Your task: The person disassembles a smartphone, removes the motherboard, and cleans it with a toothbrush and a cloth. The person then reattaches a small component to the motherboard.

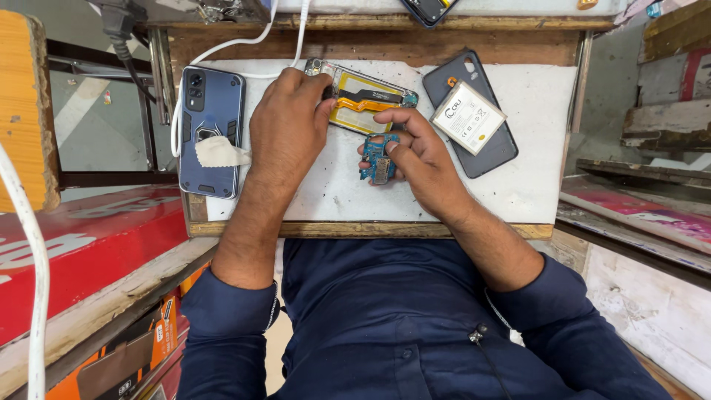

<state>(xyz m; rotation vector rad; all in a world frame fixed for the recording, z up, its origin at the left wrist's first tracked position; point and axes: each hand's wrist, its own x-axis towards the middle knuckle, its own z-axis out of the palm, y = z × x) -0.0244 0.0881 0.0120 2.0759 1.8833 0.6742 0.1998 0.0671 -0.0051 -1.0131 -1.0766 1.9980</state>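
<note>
An opened phone frame (366,98) with yellow and black inner parts lies at the far middle of a white work mat (533,185). My left hand (289,122) rests over its left end, fingers pressing down on it. My right hand (415,152) holds a small blue circuit board (378,157) between thumb and fingers, just in front of the frame. To the right lies a dark grey phone back cover (492,152) with a white battery (468,117) on top of it.
A blue phone in a rugged case (211,104) with a scrap of tape lies at the mat's left, a white cable (222,48) curling behind it. Red painted wood (81,244) lies left, shelves and boards right. Another phone (428,9) sits at the far edge.
</note>
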